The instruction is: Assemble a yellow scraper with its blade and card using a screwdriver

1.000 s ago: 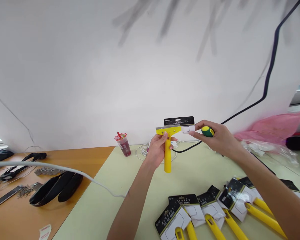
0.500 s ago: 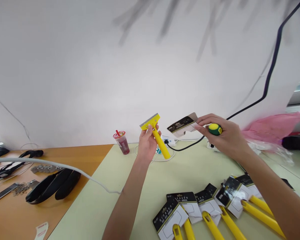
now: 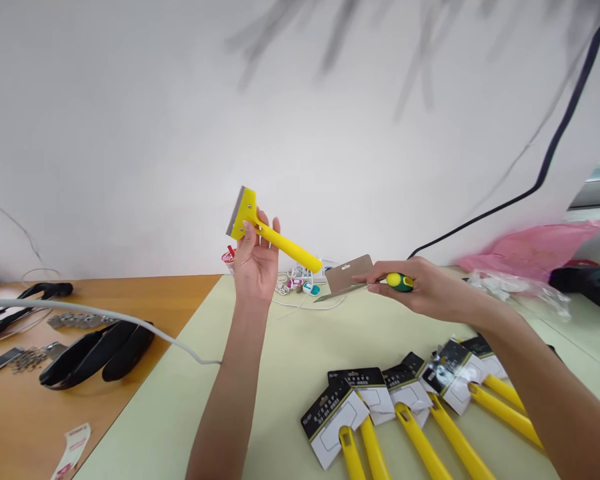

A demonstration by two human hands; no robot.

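My left hand is closed on a yellow scraper, pinching it near its head. The metal blade edge faces left and the handle slopes down to the right. My right hand holds a folded cardboard package card between thumb and fingers, its brown inner side showing. A screwdriver with a green and yellow handle is also tucked in that hand; its shaft is hidden. Below, several yellow-handled scrapers lie in a row on the table, their heads covered by black and white cards.
A drink cup stands behind my left hand, mostly hidden. Cables and a power strip lie by the wall. A pink plastic bag is at right. On the orange table are a black case and small metal parts.
My left hand has moved left and up, turning the scraper so its blade faces left. My right hand has lowered slightly, and the card has turned to show its brown side.
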